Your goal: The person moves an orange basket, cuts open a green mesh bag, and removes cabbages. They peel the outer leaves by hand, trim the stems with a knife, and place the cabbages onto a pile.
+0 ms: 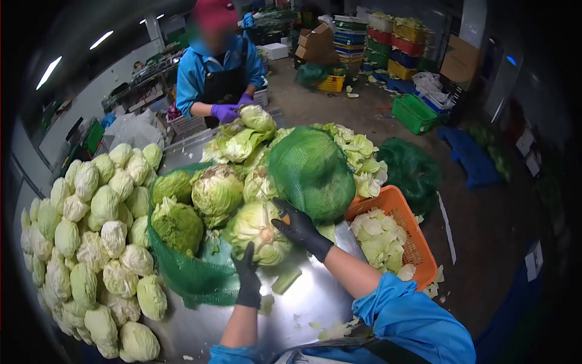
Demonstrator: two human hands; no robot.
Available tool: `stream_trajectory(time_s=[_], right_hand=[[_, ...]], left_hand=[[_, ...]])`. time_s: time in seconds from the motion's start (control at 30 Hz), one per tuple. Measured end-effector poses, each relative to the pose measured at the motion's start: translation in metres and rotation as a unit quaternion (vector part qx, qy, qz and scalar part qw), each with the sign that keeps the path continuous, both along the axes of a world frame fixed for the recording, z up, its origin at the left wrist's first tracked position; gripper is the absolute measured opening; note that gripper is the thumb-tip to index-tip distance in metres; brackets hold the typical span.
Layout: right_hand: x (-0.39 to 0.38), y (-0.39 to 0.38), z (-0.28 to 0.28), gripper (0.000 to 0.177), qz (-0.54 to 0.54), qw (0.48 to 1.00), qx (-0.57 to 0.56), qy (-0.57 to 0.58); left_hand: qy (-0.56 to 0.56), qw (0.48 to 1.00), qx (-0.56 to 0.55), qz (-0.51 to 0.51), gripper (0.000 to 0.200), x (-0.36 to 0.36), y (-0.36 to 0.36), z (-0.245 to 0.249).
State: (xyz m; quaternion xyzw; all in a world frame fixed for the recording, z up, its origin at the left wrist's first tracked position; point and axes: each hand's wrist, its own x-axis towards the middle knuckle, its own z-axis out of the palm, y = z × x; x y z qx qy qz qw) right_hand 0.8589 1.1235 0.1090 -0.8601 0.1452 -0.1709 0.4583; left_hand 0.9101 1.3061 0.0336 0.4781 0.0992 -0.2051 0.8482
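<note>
A pale green cabbage (257,227) sits between my two hands on the metal table (306,291), its brown stem end turned towards me. My left hand (247,279), in a dark glove, grips its lower left side. On the right side of the same cabbage is my right hand (300,229), also gloved. A small orange thing shows by its fingers, too little of it to name. Just behind stands a green net bag (312,173) full of cabbage. An opened green net (194,276) lies at the left, around several leafy cabbages (176,224).
Trimmed cabbages (103,242) are piled high along the left. An orange crate (394,206) holding loose leaves stands at the right. Across the table, a person in purple gloves (225,113) handles another cabbage (257,118). Stacked crates (351,39) and a green crate (415,114) stand further back.
</note>
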Motion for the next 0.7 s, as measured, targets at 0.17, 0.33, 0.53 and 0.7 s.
stream_trajectory(time_s=[0.17,0.33,0.53,0.7], right_hand=[[-0.066,0.067,0.025,0.051,0.058,0.937,0.27,-0.215],[-0.138,0.124,-0.046,0.05,0.013,0.806,0.573,-0.144],[-0.235,0.126,-0.092,0.044,-0.158,0.919,0.352,0.08],[-0.262,0.127,-0.094,0.025,-0.105,0.959,0.253,0.068]], left_hand=[[-0.517,0.833,0.173,-0.092,0.102,-0.052,0.088,0.098],[-0.631,0.706,0.295,-0.125,0.105,-0.088,0.092,0.101],[-0.174,0.953,0.129,-0.213,0.093,-0.112,0.085,0.015],[-0.521,0.7,0.424,-0.242,0.111,-0.117,0.068,0.013]])
